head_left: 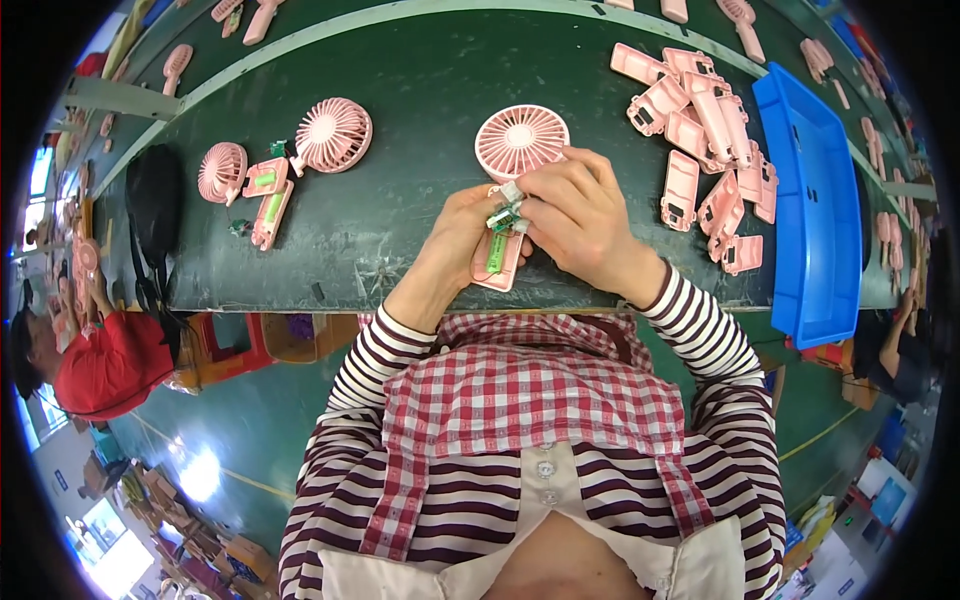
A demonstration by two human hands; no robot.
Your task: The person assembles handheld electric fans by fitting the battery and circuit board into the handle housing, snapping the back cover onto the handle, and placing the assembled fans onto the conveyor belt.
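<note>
A pink handheld fan (522,138) lies at the bench's near edge, its round grille pointing away from me. Its handle is uncovered, showing a green battery (496,252) inside. My left hand (457,240) is closed round the handle's left side. Above the battery, a small green circuit board (505,216) with a white part sits at the handle's top, among my fingertips. My right hand (583,215) is closed over that spot, thumb and fingers pinching at the board and white part. Exactly what the right fingertips grip is partly hidden.
Two more fans, one with a large grille (333,135) and one smaller (222,173), lie at the left with batteries exposed. Pink handle shells (680,185) are heaped at the right beside a blue tray (815,210). A black bag (152,220) hangs at the left; co-workers sit on both sides.
</note>
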